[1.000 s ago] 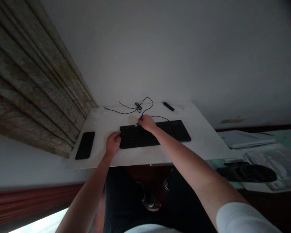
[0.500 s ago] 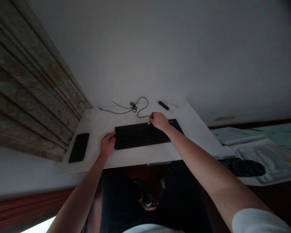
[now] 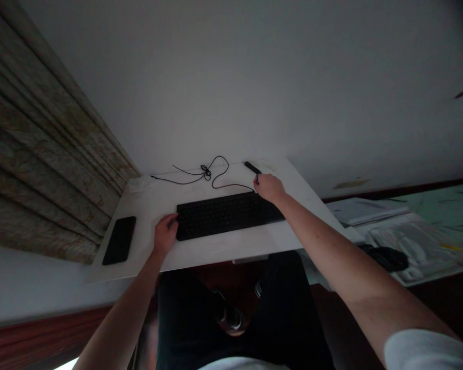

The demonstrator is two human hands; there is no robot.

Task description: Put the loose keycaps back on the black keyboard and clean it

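A black keyboard (image 3: 219, 216) lies at a slight slant on the white desk (image 3: 216, 252). My left hand (image 3: 165, 234) is closed at its left end, fingertips on the edge; a small dark spot shows between the fingers, too blurred to name. Above the keyboard's upper right part, my right hand (image 3: 270, 187) pinches what looks like a small brush (image 3: 256, 179), with a dark handle and a pale tip pointing down toward the keys. The hand and forearm hide the keyboard's right end. Behind it runs a thin black cable (image 3: 206, 172), tied in a bundle.
A black phone (image 3: 119, 240) lies at the desk's left side. Near the wall are a slim black object (image 3: 252, 167) and a clear plastic wrapper (image 3: 140, 183). A curtain (image 3: 54, 154) hangs at left. Papers and plastic bags (image 3: 401, 236) lie on a lower surface at right.
My right hand has moved right along the keyboard's top edge with the brush. My left hand stays at the left end. The whole view has shifted slightly.
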